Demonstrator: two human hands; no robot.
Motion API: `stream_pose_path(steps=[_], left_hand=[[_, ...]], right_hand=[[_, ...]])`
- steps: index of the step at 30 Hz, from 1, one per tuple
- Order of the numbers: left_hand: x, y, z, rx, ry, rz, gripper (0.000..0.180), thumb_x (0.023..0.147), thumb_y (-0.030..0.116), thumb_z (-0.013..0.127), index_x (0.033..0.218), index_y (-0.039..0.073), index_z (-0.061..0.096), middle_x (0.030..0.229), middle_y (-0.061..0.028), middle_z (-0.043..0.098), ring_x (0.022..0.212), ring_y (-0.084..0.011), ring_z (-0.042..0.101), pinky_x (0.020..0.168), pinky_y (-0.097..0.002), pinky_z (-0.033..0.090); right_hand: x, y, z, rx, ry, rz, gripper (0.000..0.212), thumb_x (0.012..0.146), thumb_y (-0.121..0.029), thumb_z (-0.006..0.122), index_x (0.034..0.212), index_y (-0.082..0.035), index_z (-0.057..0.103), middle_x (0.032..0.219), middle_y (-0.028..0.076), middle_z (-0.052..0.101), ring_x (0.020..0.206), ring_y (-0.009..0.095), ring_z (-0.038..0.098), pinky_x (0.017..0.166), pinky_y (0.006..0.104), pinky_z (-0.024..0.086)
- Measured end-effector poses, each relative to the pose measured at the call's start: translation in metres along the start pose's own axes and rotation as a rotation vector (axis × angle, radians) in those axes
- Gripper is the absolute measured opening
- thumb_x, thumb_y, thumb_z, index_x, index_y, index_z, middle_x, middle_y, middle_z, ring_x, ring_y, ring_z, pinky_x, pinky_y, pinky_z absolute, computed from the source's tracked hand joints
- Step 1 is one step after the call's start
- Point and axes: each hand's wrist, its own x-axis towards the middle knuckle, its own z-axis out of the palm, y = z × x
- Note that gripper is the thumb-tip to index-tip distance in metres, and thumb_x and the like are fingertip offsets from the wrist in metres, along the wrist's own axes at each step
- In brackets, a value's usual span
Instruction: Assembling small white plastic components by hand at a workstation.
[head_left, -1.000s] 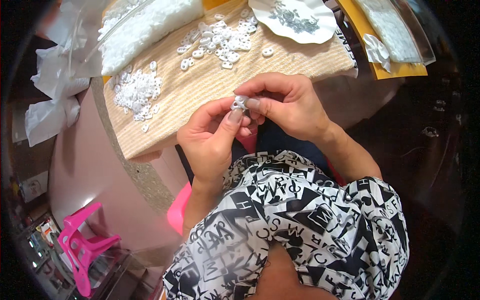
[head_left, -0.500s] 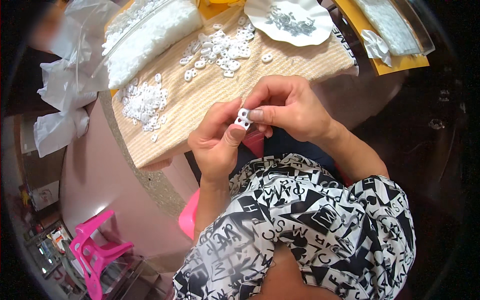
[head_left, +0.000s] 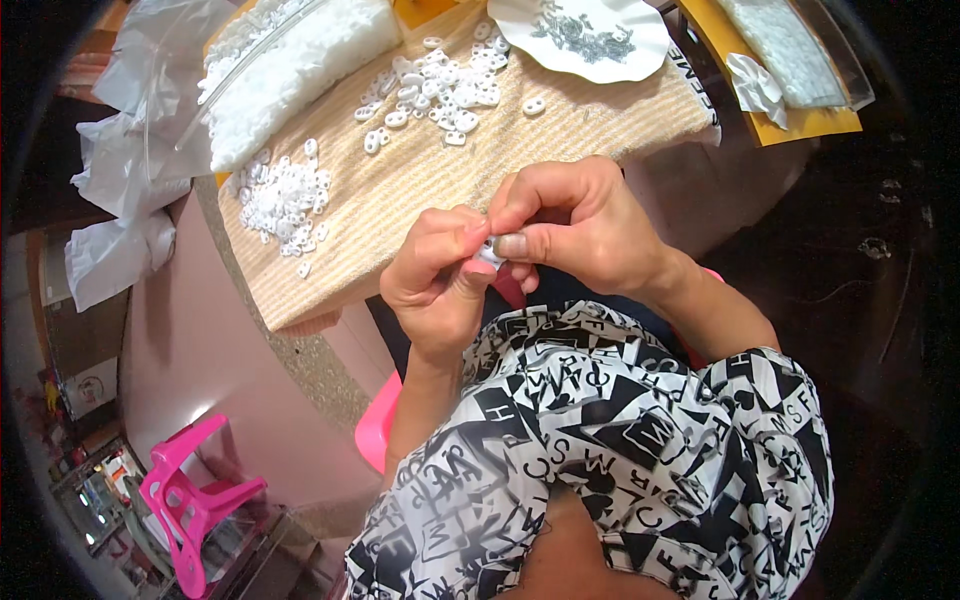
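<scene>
Both hands meet just off the near edge of the cloth-covered table, pinching a small white plastic piece with holes [head_left: 489, 253]. My left hand [head_left: 432, 280] grips it from the left between thumb and fingers. From the right, my right hand [head_left: 590, 225] presses thumb and index finger on its upper part. Fingertips cover most of the piece, so how its parts fit is hidden. Beyond the hands lies a pile of oval two-holed white pieces [head_left: 450, 88]. A heap of smaller white pieces [head_left: 285, 200] is at the left.
A striped beige cloth [head_left: 350, 225] covers the tabletop. At the back stand a bag of white pieces [head_left: 300, 75] and a scalloped white plate [head_left: 640, 62] holding small grey bits. A second filled bag [head_left: 785, 50] is far right. A pink stool [head_left: 195, 495] stands lower left.
My fingers have closed further over the white piece, and its holes, plainly visible before, are now mostly covered. The view has shifted slightly.
</scene>
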Motion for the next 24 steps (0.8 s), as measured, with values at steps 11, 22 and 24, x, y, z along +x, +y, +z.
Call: stream_pose_path(steps=[11,22,24], left_hand=[[-0.007,0.000,0.006,0.043,0.037,-0.022,0.020,0.081,0.014,0.058,0.097,0.002,0.053,0.084,-0.0098,0.049,0.067,-0.0147,0.047,0.053,-0.0230,0.040],[-0.006,-0.014,-0.008,-0.089,0.079,-0.122,0.032,0.085,0.021,0.053,0.109,-0.001,0.050,0.097,-0.0140,0.053,0.082,-0.0172,0.053,0.071,-0.0274,0.045],[-0.004,-0.015,-0.011,-0.267,0.085,-0.219,0.040,0.087,0.023,0.048,0.115,-0.005,0.045,0.108,-0.0173,0.052,0.097,-0.0222,0.052,0.084,-0.0349,0.043]], right_hand=[[-0.001,0.001,0.007,-0.001,0.055,-0.002,0.005,0.077,0.005,0.056,0.078,0.005,0.052,0.075,0.009,0.055,0.057,0.011,0.055,0.051,0.0216,0.048],[0.007,0.003,0.003,0.019,0.124,0.049,0.007,0.079,0.000,0.056,0.086,0.004,0.056,0.069,0.006,0.058,0.055,0.009,0.056,0.051,0.0194,0.048],[0.010,0.001,0.001,0.056,0.191,0.098,0.009,0.080,-0.001,0.055,0.088,0.003,0.056,0.070,0.006,0.058,0.056,0.009,0.056,0.051,0.0196,0.047]])
